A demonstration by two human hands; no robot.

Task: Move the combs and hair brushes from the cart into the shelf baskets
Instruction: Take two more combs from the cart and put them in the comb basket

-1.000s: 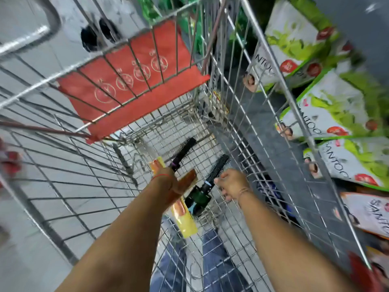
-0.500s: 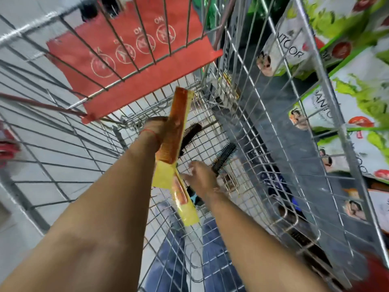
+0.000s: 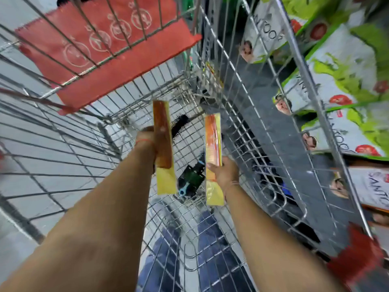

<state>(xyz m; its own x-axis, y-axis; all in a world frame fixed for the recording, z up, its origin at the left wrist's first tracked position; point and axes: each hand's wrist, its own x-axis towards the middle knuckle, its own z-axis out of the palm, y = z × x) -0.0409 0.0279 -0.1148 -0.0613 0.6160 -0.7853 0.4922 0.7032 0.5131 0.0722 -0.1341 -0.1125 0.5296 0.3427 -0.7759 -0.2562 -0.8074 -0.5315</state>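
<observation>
I look down into a wire shopping cart (image 3: 248, 114). My left hand (image 3: 147, 142) grips a brown comb in a yellow sleeve (image 3: 163, 144), held upright above the cart floor. My right hand (image 3: 224, 172) grips a second packaged comb, orange and yellow (image 3: 213, 152), also upright and a little to the right. Below and between them, on the cart floor, lie two round hair brushes: a black one (image 3: 180, 126) partly hidden behind the left comb, and one with a dark green handle (image 3: 192, 178).
The cart's red child-seat flap (image 3: 101, 53) stands at the far end. Right of the cart is a grey shelf (image 3: 271, 114) with green-and-white product packs (image 3: 341, 68). A wire basket (image 3: 280, 199) hangs on the shelf, low on the right. Grey floor tiles lie to the left.
My right hand has picked up the second packaged comb from the cart floor and raised it. My left hand has lifted its comb slightly higher and more upright.
</observation>
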